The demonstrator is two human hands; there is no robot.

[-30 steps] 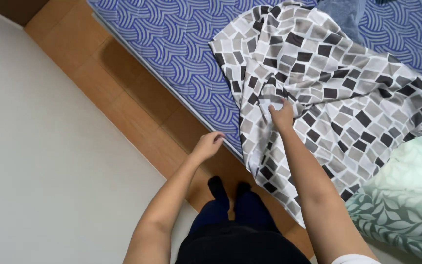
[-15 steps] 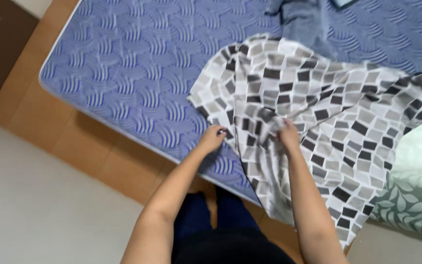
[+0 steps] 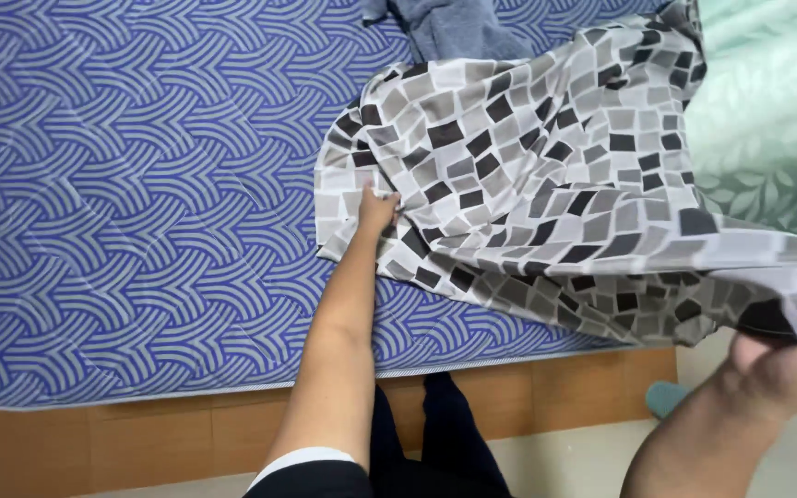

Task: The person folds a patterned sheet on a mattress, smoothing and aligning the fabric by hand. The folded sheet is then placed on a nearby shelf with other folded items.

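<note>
A sheet (image 3: 546, 184) with grey, black and white squares lies crumpled across the right half of a blue wave-patterned mattress (image 3: 140, 203). My left hand (image 3: 375, 207) reaches out over the mattress and pinches the sheet near its left edge. My right hand (image 3: 777, 369), close to the camera at the lower right, grips another edge of the same sheet and holds it lifted off the mattress. Its fingers are hidden under the cloth.
A pale green leaf-patterned cover (image 3: 772, 120) lies at the right, partly under the sheet. A blue-grey cloth (image 3: 454, 28) sits at the top. The wooden bed frame (image 3: 140, 443) runs along the near side, with my dark-trousered legs (image 3: 435, 443) and a teal slipper (image 3: 666, 398) beside it.
My left hand has moved from the mattress edge onto the sheet and taken hold. My right hand has pulled its edge out to the right and up. The view has shifted over the mattress.
</note>
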